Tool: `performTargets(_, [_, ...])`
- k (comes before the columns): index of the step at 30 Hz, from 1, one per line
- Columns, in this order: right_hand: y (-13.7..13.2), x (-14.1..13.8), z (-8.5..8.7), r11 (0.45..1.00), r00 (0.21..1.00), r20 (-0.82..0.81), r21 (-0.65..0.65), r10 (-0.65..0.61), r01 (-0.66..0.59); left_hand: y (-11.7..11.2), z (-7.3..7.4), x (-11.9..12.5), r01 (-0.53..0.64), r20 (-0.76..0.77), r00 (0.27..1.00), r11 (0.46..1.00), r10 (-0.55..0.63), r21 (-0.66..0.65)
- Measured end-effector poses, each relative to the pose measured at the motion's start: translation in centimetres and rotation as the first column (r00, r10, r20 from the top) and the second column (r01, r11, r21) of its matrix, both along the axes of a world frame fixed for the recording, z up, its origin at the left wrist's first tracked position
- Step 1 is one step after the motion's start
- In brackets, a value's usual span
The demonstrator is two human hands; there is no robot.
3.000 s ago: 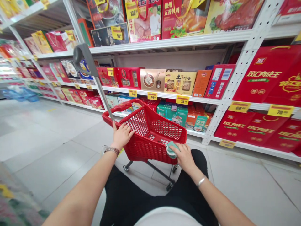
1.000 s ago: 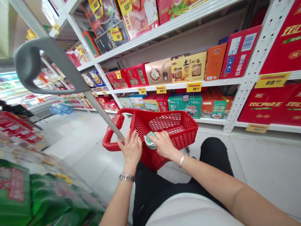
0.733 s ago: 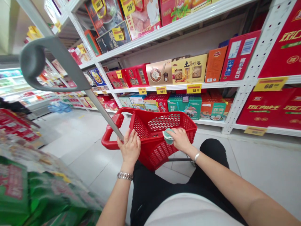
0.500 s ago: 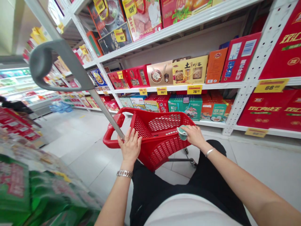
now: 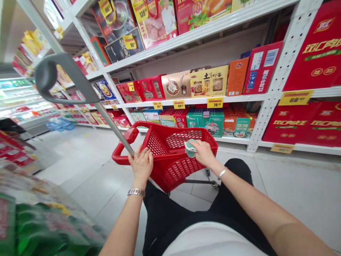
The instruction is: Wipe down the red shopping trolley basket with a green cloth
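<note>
Shelf tags [image 5: 215,102] read 98, 78 and 68; a box tag [image 5: 140,10], 139; a red box [image 5: 317,46], 双汇.

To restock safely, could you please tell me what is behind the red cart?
A blue box and a green box show among others; the red cart hides some of their lower parts.

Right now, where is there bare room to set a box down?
Bare floor shows between the green packs and the red cart, and right of the right knee, before the white shelving. Crowded: the shelving, where boxes stand close.
</note>
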State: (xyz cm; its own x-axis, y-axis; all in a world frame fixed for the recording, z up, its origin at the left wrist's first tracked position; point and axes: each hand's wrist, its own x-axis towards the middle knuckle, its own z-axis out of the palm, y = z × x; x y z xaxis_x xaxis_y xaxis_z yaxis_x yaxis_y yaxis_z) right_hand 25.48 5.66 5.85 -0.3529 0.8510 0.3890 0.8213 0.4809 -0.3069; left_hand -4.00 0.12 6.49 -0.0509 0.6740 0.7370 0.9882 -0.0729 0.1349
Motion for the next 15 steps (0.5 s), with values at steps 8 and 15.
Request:
performTargets(8, [-3.0,-10.4,-0.2,0.941,0.94,0.048,0.029,0.336,-0.338,-0.8,-0.1,-0.1,-0.011,-0.035,0.999,1.0,0.01,-0.019])
performTargets(15, [-1.0,-3.8,-1.8,0.985,0.979,0.11,-0.04,0.17,-0.166,-0.9,0.0,-0.6,0.012,-0.03,0.999,1.0,-0.012,0.0])
